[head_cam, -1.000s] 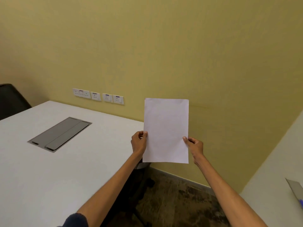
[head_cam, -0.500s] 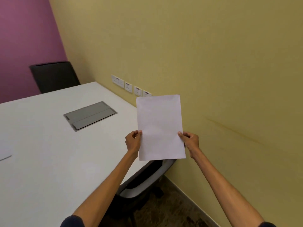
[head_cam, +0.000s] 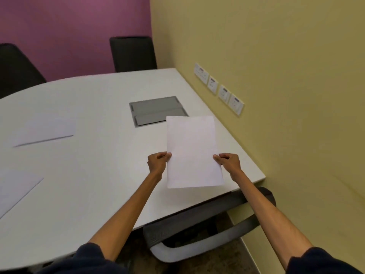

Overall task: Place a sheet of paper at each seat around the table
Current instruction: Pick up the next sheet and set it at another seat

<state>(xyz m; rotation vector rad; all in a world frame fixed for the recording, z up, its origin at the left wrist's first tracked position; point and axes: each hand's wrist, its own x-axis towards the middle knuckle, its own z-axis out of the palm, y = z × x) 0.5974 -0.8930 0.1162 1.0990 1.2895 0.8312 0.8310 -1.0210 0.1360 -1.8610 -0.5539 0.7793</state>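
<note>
I hold a blank white sheet of paper (head_cam: 192,151) upright over the near right corner of the white table (head_cam: 94,175). My left hand (head_cam: 158,162) pinches its left edge and my right hand (head_cam: 228,162) pinches its right edge. Two more sheets lie flat on the table: one at the left middle (head_cam: 44,132) and one at the near left edge (head_cam: 13,188), partly cut off by the frame. A grey chair (head_cam: 207,228) is tucked under the table's near right corner, below the held sheet.
A grey cable hatch (head_cam: 157,110) is set into the tabletop beyond the held sheet. Two black chairs stand at the far side, one at the back (head_cam: 133,53) and one at the far left (head_cam: 16,69). The yellow wall with sockets (head_cam: 219,88) runs close along the table's right edge.
My view has swung left from the yellow wall onto the table, so the purple wall, chairs and two lying sheets came into sight. The held sheet now hangs over the tabletop.
</note>
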